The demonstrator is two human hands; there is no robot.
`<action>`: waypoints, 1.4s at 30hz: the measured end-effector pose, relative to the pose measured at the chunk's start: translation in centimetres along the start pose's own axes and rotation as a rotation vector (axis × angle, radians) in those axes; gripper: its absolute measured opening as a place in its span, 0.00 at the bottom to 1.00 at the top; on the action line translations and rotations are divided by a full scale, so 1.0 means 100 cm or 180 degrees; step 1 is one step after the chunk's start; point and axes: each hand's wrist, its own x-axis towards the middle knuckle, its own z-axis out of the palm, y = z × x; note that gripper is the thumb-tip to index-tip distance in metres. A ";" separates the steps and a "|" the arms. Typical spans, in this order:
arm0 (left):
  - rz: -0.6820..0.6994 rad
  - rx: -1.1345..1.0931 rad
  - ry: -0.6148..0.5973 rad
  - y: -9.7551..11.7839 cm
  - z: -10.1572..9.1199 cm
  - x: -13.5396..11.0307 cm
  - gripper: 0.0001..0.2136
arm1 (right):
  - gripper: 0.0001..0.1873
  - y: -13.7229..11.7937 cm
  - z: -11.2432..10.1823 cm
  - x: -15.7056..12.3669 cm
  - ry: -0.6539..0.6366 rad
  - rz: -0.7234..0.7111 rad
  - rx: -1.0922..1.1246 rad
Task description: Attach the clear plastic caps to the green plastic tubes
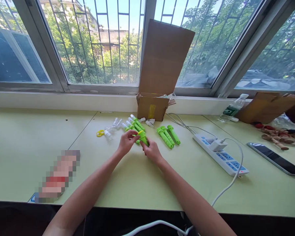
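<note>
My right hand (152,150) is wrapped round a green plastic tube (143,137), its wide end tilted up and away. At that wide end, my left hand (127,142) pinches a yellow ring (140,132); the fingers partly hide it. Just behind the hands lie several green tubes with clear tops (132,122). To the right, three green tubes without clear tops (167,137) rest side by side. Clear plastic pieces (108,135) are scattered left of the hands, beside loose yellow rings (100,133). More clear pieces (149,124) lie near the box.
An open cardboard box (157,109) stands against the windowsill, its flap raised. On the right are a white power strip (221,155) with cables, a phone (276,158), a water bottle (236,106) and small wooden items (275,141). A blurred-out flat item (57,177) lies left.
</note>
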 end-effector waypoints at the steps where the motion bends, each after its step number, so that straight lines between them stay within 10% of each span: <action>1: -0.0020 -0.0025 0.0000 0.001 0.001 -0.001 0.14 | 0.15 0.000 0.000 0.000 0.0049 -0.0036 -0.0096; 42: 0.0270 0.0520 0.0134 -0.003 0.000 -0.001 0.13 | 0.18 0.005 -0.002 0.001 0.0247 -0.0127 -0.0167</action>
